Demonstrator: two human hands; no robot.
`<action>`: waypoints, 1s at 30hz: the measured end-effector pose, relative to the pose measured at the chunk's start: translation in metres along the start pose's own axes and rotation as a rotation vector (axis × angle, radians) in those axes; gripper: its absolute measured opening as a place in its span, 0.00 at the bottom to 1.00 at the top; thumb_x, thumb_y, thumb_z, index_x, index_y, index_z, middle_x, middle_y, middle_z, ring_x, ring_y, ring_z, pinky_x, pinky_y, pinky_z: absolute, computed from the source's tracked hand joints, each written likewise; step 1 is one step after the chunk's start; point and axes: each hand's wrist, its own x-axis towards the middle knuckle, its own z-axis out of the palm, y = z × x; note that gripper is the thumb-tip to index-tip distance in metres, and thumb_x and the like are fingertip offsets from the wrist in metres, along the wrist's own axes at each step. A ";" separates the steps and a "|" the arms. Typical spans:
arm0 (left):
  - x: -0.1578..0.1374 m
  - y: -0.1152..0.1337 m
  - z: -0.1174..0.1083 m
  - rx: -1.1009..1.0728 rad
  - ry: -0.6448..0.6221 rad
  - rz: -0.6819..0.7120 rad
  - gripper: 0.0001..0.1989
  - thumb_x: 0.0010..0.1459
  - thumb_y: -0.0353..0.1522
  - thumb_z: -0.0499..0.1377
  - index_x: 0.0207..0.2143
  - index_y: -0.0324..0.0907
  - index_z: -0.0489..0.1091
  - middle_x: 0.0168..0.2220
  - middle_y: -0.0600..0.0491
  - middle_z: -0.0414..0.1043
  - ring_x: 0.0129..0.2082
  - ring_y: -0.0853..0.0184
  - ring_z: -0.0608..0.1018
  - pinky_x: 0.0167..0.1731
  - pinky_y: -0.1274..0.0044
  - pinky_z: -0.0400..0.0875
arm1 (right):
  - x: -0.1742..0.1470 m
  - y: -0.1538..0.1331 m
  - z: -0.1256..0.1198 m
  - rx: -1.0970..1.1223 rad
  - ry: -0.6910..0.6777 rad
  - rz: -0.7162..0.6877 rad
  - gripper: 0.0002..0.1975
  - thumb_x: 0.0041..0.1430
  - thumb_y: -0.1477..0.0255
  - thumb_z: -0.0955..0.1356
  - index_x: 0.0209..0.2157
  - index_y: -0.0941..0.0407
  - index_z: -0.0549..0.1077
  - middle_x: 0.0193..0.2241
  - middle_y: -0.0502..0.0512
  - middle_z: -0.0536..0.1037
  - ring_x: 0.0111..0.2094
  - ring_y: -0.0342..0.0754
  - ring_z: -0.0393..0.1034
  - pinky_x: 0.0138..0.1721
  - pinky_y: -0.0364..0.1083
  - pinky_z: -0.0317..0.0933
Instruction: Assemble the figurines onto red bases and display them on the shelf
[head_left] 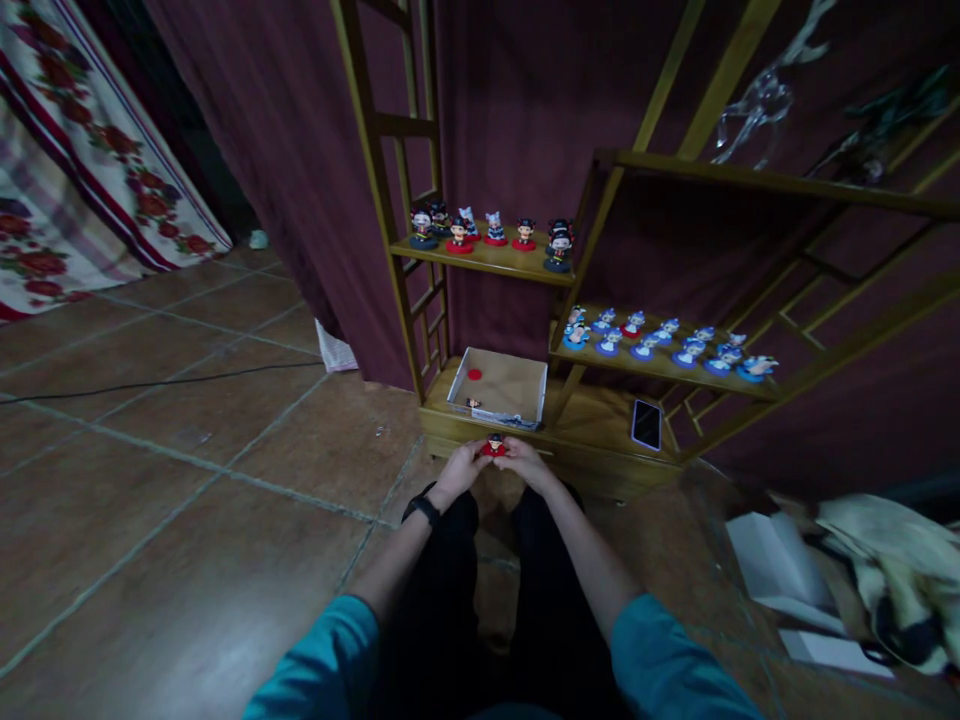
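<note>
Between my fingertips, in front of the shelf's low base, is a small dark-haired figurine (495, 445) on a red round base. My left hand (463, 466) grips it from the left, and my right hand (525, 461) pinches its other side. Just beyond them an open shallow cardboard box (510, 372) rests on the bottom shelf. Inside it lie a red disc (475, 375) and another small figurine (473, 403) tipped on its side. Figurines on red and dark bases, such as a red-based figurine (524, 235), stand on the upper left shelf.
Blue and purple figurines (646, 346) line the middle right shelf (675, 375). A phone (646, 425) lies on the bottom shelf. White boxes (780, 565) and a pale cloth bundle (900, 560) are on the floor at right. A black cable (165, 382) crosses the tiles at left.
</note>
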 end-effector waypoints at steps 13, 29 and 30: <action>0.007 -0.003 -0.001 -0.385 -0.055 -0.170 0.16 0.45 0.31 0.60 0.39 0.37 0.72 0.30 0.51 0.75 0.31 0.66 0.73 0.36 0.75 0.65 | 0.006 0.003 -0.005 0.134 -0.048 0.042 0.21 0.36 0.72 0.72 0.37 0.57 0.72 0.35 0.54 0.76 0.33 0.46 0.70 0.31 0.43 0.63; 0.009 -0.005 -0.001 -0.622 0.033 -0.409 0.22 0.36 0.35 0.67 0.36 0.35 0.71 0.28 0.49 0.74 0.27 0.70 0.73 0.32 0.77 0.66 | 0.005 -0.001 -0.008 0.274 -0.100 0.114 0.22 0.38 0.70 0.73 0.40 0.58 0.72 0.38 0.57 0.75 0.38 0.48 0.71 0.44 0.49 0.63; 0.008 -0.004 -0.002 -0.632 0.027 -0.413 0.22 0.36 0.34 0.67 0.36 0.35 0.71 0.29 0.49 0.74 0.28 0.69 0.74 0.33 0.77 0.66 | 0.005 -0.001 -0.008 0.279 -0.103 0.112 0.22 0.38 0.70 0.73 0.40 0.58 0.72 0.38 0.57 0.75 0.38 0.48 0.71 0.45 0.50 0.62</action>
